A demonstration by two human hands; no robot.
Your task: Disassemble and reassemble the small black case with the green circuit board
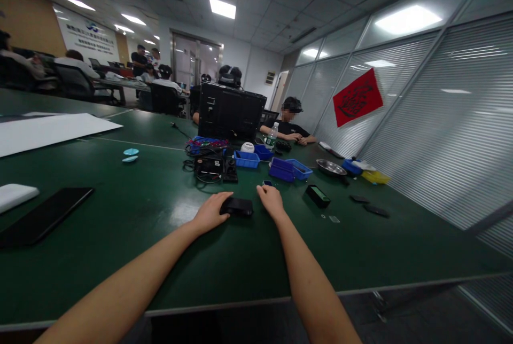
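My left hand [211,212] grips the left end of a small black box [239,206] lying on the green table, thumb on the near side and fingers on the far side. To the right of the box, my right hand [271,200] is closed, with its fingers curled at the table. Just beyond its fingertips shows a small dark-blue piece [266,183], partly hidden. Whether the fingers hold it cannot be made out. Further right lies another black case [318,196] with a green inside, beside a small clear piece [334,219].
Blue bins [246,159], a black device with cables [208,167], a water bottle [271,137] and a monitor [230,111] stand beyond my hands. A metal bowl [331,167] is at the right. A black slab [48,213] lies left. A person [290,122] sits across the table.
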